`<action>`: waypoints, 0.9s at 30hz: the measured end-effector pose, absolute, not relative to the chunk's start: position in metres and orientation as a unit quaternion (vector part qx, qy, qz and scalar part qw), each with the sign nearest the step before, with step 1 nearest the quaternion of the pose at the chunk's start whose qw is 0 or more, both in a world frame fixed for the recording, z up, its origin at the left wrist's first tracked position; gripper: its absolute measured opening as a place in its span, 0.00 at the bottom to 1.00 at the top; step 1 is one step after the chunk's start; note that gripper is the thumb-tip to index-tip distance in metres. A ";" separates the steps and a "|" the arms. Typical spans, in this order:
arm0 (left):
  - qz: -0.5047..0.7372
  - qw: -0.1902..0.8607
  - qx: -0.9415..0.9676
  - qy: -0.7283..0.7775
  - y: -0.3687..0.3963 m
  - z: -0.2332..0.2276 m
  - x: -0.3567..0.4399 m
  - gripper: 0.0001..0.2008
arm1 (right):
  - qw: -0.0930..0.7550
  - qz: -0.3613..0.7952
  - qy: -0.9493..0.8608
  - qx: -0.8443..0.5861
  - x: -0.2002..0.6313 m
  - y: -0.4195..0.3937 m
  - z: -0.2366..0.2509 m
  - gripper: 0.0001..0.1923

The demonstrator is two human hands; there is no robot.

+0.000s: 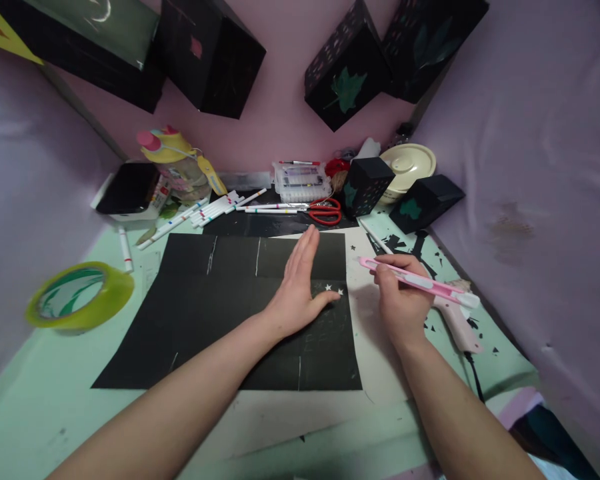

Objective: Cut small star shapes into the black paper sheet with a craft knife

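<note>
So the big black paper sheet (220,313) lies flat in the middle of the table (45,413), and the left hand (300,287) rests palm-down on its right part, fingers (307,243) straight and pressed together, thumb out toward two tiny white stars (334,289) cut near the sheet's right edge. Just off that edge the right hand (403,297) has its fingers curled around a pink craft knife (420,281), probably a retractable cutter, hard to tell. Past the sheet's far edge lie red scissors (325,212) and white markers (215,208), with a green tape roll (77,297) well off its left side.
</note>
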State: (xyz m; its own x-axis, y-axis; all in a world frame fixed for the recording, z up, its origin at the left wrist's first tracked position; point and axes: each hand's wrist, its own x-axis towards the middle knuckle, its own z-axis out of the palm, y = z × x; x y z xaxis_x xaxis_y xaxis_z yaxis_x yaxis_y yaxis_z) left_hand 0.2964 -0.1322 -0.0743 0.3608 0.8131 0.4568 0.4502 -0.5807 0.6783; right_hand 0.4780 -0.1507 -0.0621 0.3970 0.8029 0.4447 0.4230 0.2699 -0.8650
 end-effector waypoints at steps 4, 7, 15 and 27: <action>0.369 0.155 0.792 0.460 -0.129 -0.071 0.292 0.27 | 0.578 0.182 -0.538 -0.586 0.476 -0.152 -0.062 0.03; 0.348 0.133 0.795 0.479 -0.130 -0.070 0.291 0.12 | 0.563 0.198 -0.550 -0.584 0.475 -0.151 -0.062 0.03; 0.275 0.145 0.838 0.449 -0.130 -0.077 0.292 0.16 | 0.449 0.290 -0.591 -0.605 0.474 -0.144 -0.065 0.04; 0.254 0.169 0.849 0.431 -0.128 -0.078 0.292 0.17 | 0.411 0.319 -0.607 -0.600 0.475 -0.142 -0.075 0.04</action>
